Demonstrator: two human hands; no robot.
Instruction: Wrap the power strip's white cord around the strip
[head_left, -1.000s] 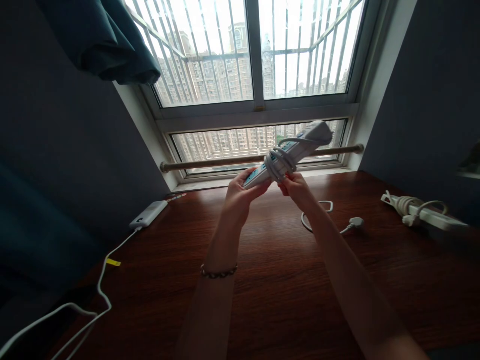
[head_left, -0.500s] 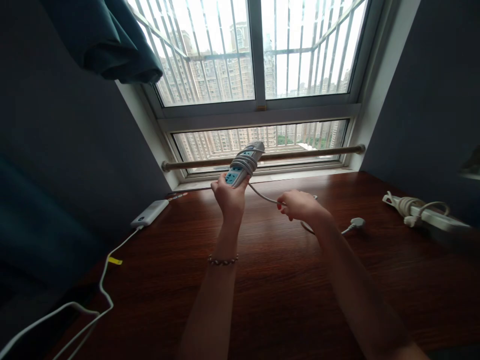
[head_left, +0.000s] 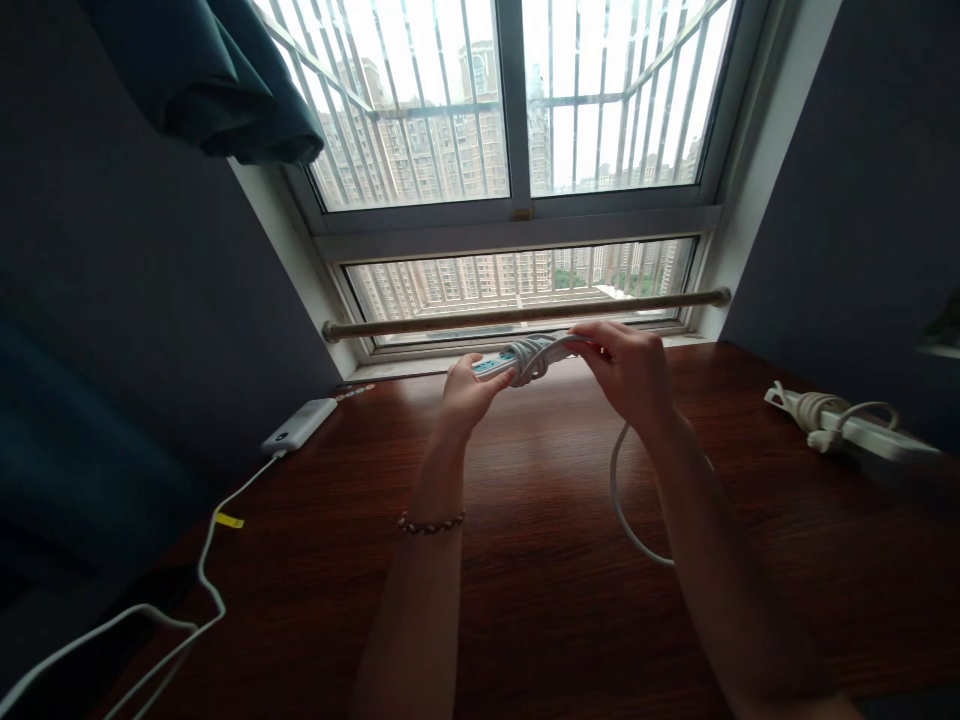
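A white power strip [head_left: 491, 366] with blue socket faces is held up over the wooden table, lying nearly level. Its near-left end sits in my left hand [head_left: 469, 395], thumb on top and fingers beneath. Several turns of its white cord [head_left: 531, 358] wrap around the middle. At the strip's right end, my right hand [head_left: 626, 362] pinches the cord between thumb and fingers. From that hand a loose length of cord [head_left: 616, 485] hangs in a curve and passes behind my right forearm. The plug is hidden.
A second white power strip [head_left: 862, 425] wrapped in its own cord lies at the right. On the left, a white power bank [head_left: 300, 427] has a white cable [head_left: 206, 560] attached, with a yellow tag [head_left: 229, 521]. A rail [head_left: 525, 314] crosses the window behind the table [head_left: 555, 600].
The power strip has tipped from slanting upward to nearly level. My right hand has moved up and left to its right end, pulling the cord along; the plug is out of sight.
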